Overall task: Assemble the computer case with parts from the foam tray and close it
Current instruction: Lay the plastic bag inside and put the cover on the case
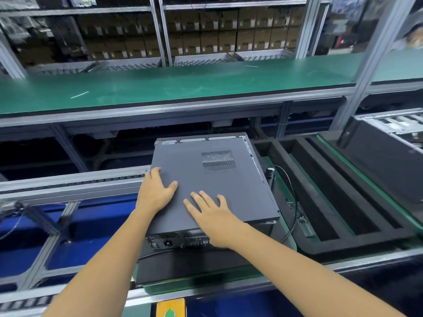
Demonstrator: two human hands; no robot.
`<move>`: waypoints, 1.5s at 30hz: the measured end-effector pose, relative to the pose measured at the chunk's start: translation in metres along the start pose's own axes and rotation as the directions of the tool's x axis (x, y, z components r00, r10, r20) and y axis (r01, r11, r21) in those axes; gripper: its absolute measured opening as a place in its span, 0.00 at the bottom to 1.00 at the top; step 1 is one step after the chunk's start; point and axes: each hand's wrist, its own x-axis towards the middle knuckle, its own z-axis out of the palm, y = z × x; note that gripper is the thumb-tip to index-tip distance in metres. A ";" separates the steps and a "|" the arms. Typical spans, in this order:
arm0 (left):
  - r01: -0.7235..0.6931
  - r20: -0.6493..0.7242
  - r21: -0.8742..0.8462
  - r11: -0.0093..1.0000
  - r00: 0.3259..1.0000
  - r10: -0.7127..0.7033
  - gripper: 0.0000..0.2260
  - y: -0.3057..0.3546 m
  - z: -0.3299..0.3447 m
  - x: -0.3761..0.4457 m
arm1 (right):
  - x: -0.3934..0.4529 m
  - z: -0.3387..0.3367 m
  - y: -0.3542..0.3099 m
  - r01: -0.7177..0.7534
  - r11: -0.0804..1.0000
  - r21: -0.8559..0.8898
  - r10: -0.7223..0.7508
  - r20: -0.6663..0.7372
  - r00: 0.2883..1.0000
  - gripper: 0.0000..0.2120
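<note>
Fingers (201, 199) of the right hand (215, 220) lie straight and spread, flat on the near edge of the grey side panel (206, 179) at centre frame. The left hand (155, 191), fingers also apart, presses the panel's left edge, its fingertips reaching over the rim. The panel lies on top of the computer case (174, 240), whose port face shows below the hands. The black foam tray (320, 191) sits just right of the case; a green desk (160, 85) spans the upper frame.
</note>
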 end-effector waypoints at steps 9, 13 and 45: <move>-0.094 0.008 0.087 0.992 0.996 0.094 0.25 -0.001 -0.002 0.000 | -0.005 -0.008 -0.013 0.114 0.993 0.027 -0.115 0.054 0.992 0.48; -0.101 0.019 0.226 0.969 0.995 0.099 0.21 0.004 0.004 0.002 | -0.002 -0.019 0.006 0.159 0.983 0.087 -0.170 0.128 0.977 0.46; -0.034 0.082 0.352 0.935 0.997 0.005 0.28 0.010 0.014 0.020 | -0.002 -0.017 0.036 0.164 0.967 0.194 -0.185 0.096 0.978 0.49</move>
